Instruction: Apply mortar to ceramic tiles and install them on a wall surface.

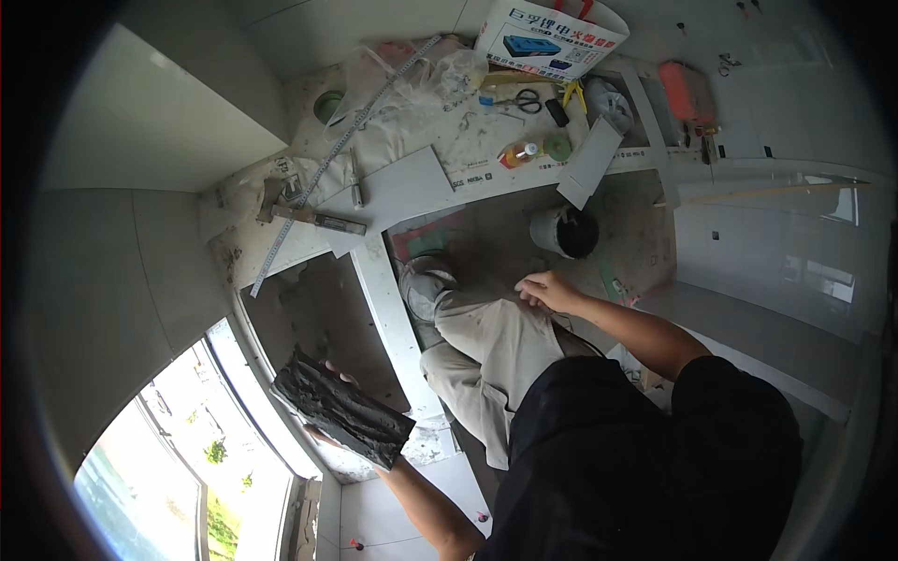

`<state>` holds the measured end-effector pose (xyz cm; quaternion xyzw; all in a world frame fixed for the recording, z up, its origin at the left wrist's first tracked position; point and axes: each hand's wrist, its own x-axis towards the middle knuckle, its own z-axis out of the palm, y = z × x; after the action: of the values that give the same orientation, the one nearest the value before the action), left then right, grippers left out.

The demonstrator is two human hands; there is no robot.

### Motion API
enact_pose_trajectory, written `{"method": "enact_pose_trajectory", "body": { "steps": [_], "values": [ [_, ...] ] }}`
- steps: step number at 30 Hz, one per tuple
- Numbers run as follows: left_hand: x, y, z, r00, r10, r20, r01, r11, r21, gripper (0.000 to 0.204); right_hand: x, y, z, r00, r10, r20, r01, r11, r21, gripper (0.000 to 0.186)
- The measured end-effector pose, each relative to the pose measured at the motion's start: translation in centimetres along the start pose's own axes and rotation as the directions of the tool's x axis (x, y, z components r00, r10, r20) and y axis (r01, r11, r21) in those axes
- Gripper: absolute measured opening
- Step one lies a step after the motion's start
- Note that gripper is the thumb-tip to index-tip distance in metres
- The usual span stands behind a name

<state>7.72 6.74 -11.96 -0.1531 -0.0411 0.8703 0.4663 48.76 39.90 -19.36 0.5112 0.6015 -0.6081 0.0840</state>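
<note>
My left hand (323, 436) is closed around a narrow strip of tile (344, 411) near the window. A thick, ridged layer of dark grey mortar covers the face turned up, and the fingers hold it from beneath and along its edges. Curled above my raised knee is my right hand (543, 291), with no tool showing in it. A pale bucket (545, 227) with dark mortar inside stands beyond that hand, on the floor of the larger opening. Below the tile strip lies a dark, rough recess (318, 313) beside a white frame bar (379, 304).
On the counter lie a hammer (323, 221), a long metal ruler (346, 140), scissors (527, 100), a bottle (514, 155) and cut tile pieces (402, 187). A printed bag (552, 37) stands at the back. The bright window (159, 449) is at lower left; a grey shoe (426, 285) rests within the opening.
</note>
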Motion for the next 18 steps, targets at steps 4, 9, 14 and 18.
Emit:
{"method": "enact_pose_trajectory", "body": {
  "steps": [4,9,14,18],
  "values": [
    [-2.9,4.1,-8.8,0.965,0.249,-0.076,-0.244,0.967,0.070,0.109,-4.4,8.4,-5.4,0.996,0.079,-0.049,-0.092,0.924,-0.372,0.031],
    [-3.5,7.9,-17.1,0.881,0.472,0.017,-0.467,0.864,0.186,0.111,-2.6,17.7,-6.3,0.966,0.258,0.013,-0.241,0.918,-0.316,0.030],
    [-3.8,6.9,-22.3,0.832,0.473,0.289,-0.549,0.773,0.317,0.111,1.9,28.8,-7.9,0.979,0.156,0.132,-0.088,0.904,-0.419,0.029],
    [-4.2,-5.9,-26.8,0.857,0.409,0.313,-0.325,0.901,-0.287,0.120,1.6,44.0,-13.2,0.978,0.189,-0.092,-0.210,0.858,-0.469,0.032]
  ]
}}
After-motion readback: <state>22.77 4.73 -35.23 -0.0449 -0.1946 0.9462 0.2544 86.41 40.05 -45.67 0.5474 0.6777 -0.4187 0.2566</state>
